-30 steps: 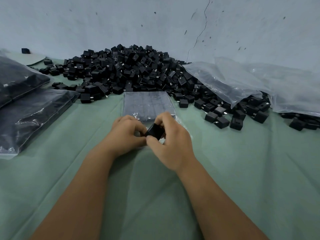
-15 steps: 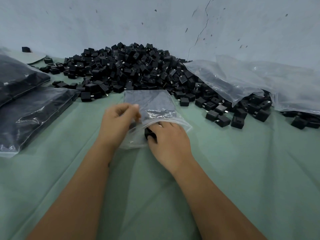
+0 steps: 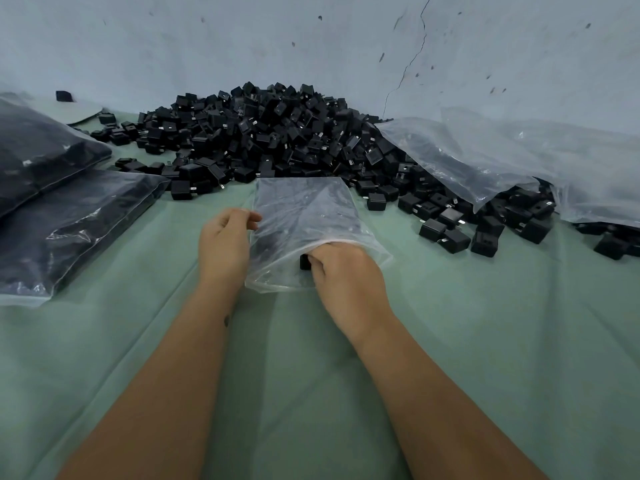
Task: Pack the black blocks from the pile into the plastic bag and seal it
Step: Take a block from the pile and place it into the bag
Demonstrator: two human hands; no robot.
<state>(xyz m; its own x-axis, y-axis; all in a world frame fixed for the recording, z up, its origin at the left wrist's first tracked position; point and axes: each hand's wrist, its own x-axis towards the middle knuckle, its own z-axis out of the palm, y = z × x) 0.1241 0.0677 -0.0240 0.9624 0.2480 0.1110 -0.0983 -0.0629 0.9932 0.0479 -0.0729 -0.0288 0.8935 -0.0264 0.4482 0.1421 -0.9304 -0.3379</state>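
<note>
A clear plastic bag [image 3: 304,213] lies on the green cloth in front of a big pile of black blocks [image 3: 263,133] against the wall. My left hand [image 3: 223,244] pinches the bag's left edge and lifts its top layer, so the mouth gapes toward me. My right hand [image 3: 341,271] reaches into the mouth with its fingers curled round a black block [image 3: 304,262], which shows just inside the opening. Dark rows of blocks show faintly through the far part of the bag.
Two filled bags of blocks [image 3: 65,220] lie at the left. Empty clear bags [image 3: 519,161] drape over loose blocks [image 3: 450,230] at the right. A green cloth [image 3: 485,341] covers the table, and a pale wall [image 3: 311,39] stands right behind the pile.
A second ago both hands held the block in front of the bag. My left hand has since lifted the bag's edge, and my right hand has pushed the block into the mouth.
</note>
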